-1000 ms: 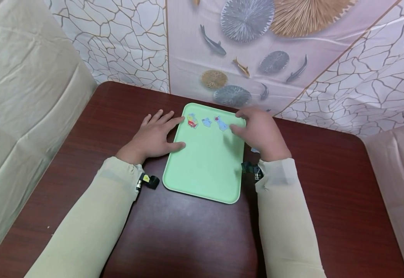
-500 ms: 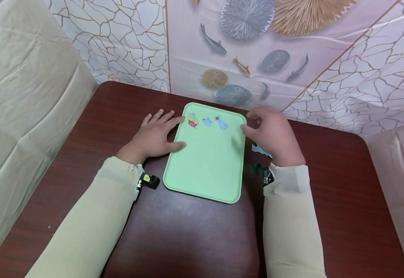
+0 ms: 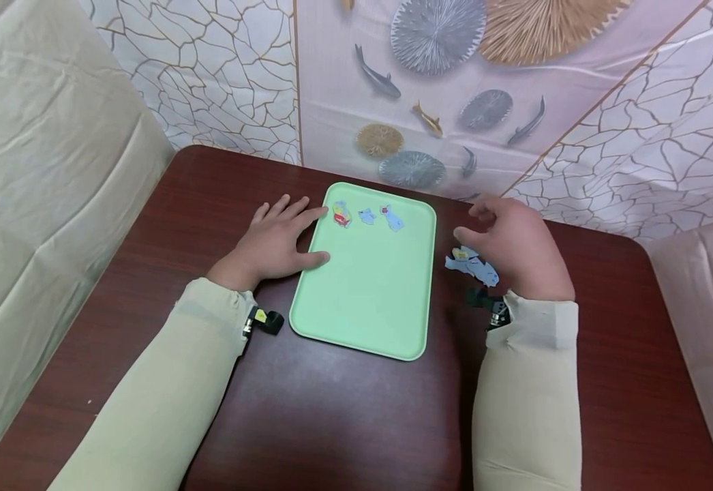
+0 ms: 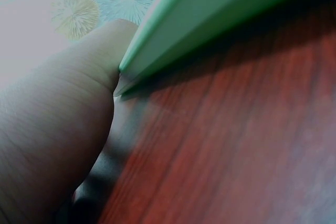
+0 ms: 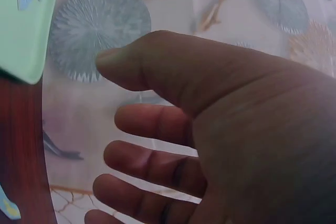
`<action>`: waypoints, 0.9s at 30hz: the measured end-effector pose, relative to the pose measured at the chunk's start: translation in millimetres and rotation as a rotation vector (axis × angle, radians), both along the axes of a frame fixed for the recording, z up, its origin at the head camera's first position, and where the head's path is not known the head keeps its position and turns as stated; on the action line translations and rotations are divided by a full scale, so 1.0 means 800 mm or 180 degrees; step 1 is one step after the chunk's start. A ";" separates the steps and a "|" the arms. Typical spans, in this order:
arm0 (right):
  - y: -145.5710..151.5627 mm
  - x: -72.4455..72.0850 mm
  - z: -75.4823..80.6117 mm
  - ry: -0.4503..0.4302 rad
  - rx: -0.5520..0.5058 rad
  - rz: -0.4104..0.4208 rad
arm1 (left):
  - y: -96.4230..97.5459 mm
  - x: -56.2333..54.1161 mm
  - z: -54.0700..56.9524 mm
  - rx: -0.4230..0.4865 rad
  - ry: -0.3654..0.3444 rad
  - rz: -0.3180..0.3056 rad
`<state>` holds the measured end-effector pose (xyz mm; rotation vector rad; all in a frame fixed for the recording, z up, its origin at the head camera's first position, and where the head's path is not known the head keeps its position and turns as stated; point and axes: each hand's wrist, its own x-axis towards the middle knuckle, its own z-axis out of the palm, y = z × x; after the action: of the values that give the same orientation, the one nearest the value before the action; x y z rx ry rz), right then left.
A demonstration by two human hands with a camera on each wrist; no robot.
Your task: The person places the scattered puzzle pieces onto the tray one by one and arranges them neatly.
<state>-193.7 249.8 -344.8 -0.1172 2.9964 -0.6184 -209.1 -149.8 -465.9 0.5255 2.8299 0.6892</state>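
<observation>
1. Head view: the left hand [image 3: 273, 239] lies flat on the table [image 3: 344, 423], fingers spread, thumb and index finger at the left rim of the green tray [image 3: 362, 293]. Its grip is wide and relaxed. The right hand [image 3: 519, 245] is beyond the tray's right side, wrist bent inward, thumb and fingers loosely curved toward the tray with a gap between them, just above a cluster of cutouts [image 3: 473, 266]. Three cutouts lie along the tray's far end: a red-and-yellow one [image 3: 341, 215], a small blue one [image 3: 367, 216] and a longer blue one [image 3: 392, 218].

2. Left wrist view: the thumb meets the tray's edge; the other fingers are hidden.

3. Right wrist view: the thumb stretches above lightly bent, parted fingers, the hand bare of any cutout.
</observation>
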 end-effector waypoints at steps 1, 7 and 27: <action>0.003 0.001 0.000 -0.0046 0.0010 -0.0026 | 0.000 0.000 0.000 0.0007 -0.0004 -0.0001; 0.026 0.001 0.000 -0.0373 0.0049 -0.0096 | 0.000 0.000 0.000 0.0025 -0.0011 -0.0001; 0.069 -0.009 -0.027 -0.1322 0.0181 0.0056 | 0.000 0.000 -0.001 0.0006 -0.0015 -0.0001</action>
<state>-200.6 304.8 -366.5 -0.0089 2.6051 -0.4847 -209.4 -150.1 -466.3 0.5242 2.8251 0.6919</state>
